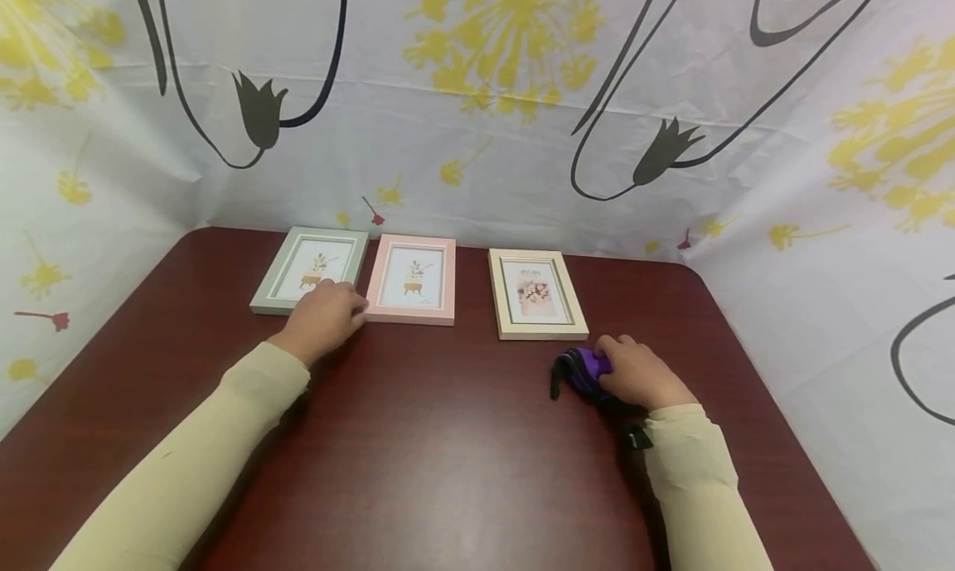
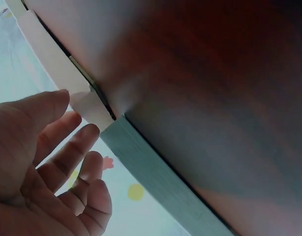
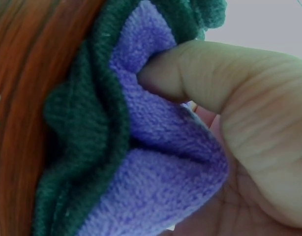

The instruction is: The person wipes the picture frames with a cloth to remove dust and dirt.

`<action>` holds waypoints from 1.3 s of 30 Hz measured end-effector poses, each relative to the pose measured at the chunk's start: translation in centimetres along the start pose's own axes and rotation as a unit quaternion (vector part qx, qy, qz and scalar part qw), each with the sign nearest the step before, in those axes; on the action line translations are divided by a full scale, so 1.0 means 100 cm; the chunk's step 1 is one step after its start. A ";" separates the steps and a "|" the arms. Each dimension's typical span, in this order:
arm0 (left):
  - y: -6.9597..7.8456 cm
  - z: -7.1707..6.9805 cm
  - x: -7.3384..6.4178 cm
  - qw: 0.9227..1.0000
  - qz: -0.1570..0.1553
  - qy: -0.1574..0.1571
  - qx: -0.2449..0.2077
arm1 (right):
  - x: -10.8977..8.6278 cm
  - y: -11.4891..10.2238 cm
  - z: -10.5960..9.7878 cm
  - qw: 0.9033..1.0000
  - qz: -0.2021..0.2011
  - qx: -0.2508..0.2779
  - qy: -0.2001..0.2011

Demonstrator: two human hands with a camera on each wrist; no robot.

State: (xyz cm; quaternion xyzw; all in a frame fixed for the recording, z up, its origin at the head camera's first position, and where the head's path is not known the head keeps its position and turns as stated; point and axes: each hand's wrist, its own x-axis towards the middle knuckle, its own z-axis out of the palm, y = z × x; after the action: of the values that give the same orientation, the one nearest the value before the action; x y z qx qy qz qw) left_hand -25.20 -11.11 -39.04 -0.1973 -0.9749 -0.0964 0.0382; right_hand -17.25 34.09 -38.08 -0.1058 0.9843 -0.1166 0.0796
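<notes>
My right hand (image 1: 639,375) grips a bunched cloth (image 1: 585,370), purple with a dark green side. In the right wrist view the thumb presses into the purple fleecy face of the cloth (image 3: 156,118), its folds against the tabletop. My left hand (image 1: 322,318) is at the near edges of the green picture frame (image 1: 273,281) and the pink picture frame (image 1: 412,315), overlapping the green one's corner. Loosely bent, the fingers of the left hand (image 2: 52,162) have nothing between them in the left wrist view. The thumb tip is right by the pink frame (image 2: 52,59).
A cream picture frame (image 1: 543,334) lies to the right of the pink one, just beyond the cloth. All three frames lie face up along the back of the dark red-brown table (image 1: 448,438). White flowered fabric (image 1: 448,173) hangs behind and at both sides.
</notes>
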 end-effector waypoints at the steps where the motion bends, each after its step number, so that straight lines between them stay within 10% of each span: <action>1: 0.001 0.000 0.001 1.000 -0.002 0.000 -0.003 | 0.000 0.000 -0.001 1.000 0.001 0.000 0.001; 10: 0.026 -0.001 0.005 1.000 0.014 0.017 -0.011 | -0.002 0.003 0.000 1.000 0.000 0.003 0.005; 23: 0.164 0.032 0.039 0.994 0.109 -0.010 -0.028 | -0.003 0.000 0.002 1.000 0.012 0.000 0.004; 39: 0.173 0.040 0.076 0.998 0.047 -0.027 -0.014 | -0.002 -0.003 0.000 1.000 0.024 -0.009 -0.004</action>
State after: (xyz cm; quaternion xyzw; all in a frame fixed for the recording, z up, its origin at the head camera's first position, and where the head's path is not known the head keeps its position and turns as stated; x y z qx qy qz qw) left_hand -25.57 8.18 -39.13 -0.2458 -0.9638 -0.1028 0.0132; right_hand -16.97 33.87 -37.94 -0.0834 0.9872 -0.1053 0.0854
